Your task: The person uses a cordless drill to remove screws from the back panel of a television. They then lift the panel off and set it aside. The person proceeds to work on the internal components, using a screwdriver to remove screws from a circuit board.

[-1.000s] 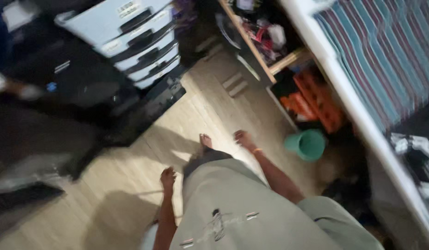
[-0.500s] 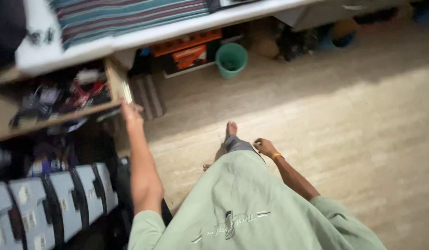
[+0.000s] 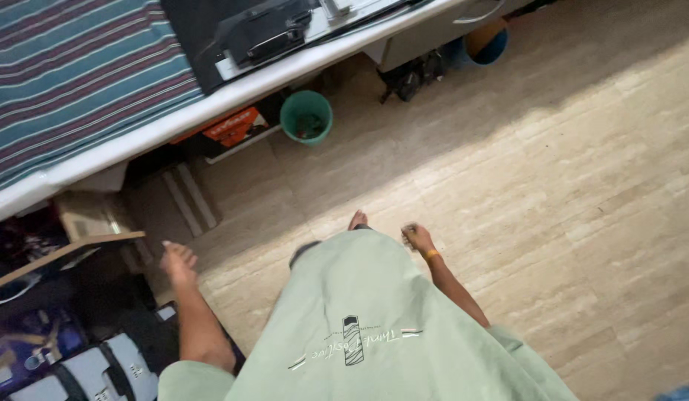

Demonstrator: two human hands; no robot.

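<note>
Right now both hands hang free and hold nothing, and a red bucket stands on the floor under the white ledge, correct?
Not quite: the bucket is green, not red, as the head view shows. The rest holds: left hand and right hand hold nothing, and it stands under the white ledge.

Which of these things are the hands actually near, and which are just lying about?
Near the hands:
left hand, empty, beside the wooden shelf
right hand, empty, hanging over the floor

Lying about:
green bucket
orange box
striped cloth
black case

Pale plank floor [image 3: 582, 186], sunlit; striped bedspread [image 3: 69, 74] upper left.
</note>
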